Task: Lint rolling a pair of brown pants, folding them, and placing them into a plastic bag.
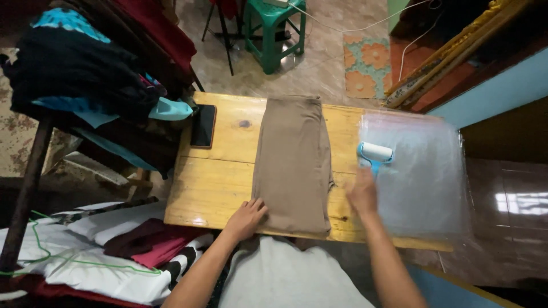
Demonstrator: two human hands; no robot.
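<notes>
A folded brown garment (294, 162) lies lengthwise across the middle of a wooden table (214, 182). My left hand (246, 218) rests flat on the garment's near left corner, fingers spread. My right hand (362, 194) hovers blurred just right of the garment, close to the handle of a blue lint roller with a white roll (375, 154). Whether the fingers touch the handle I cannot tell. The roller lies on a stack of clear plastic bags (422, 177) at the table's right end.
A black phone (203, 126) lies at the table's far left. A rack heaped with dark and teal clothes (85, 74) stands to the left. Folded white and maroon cloths (131, 245) lie near left. A green plastic stool (274, 31) and floor mat (365, 65) sit beyond.
</notes>
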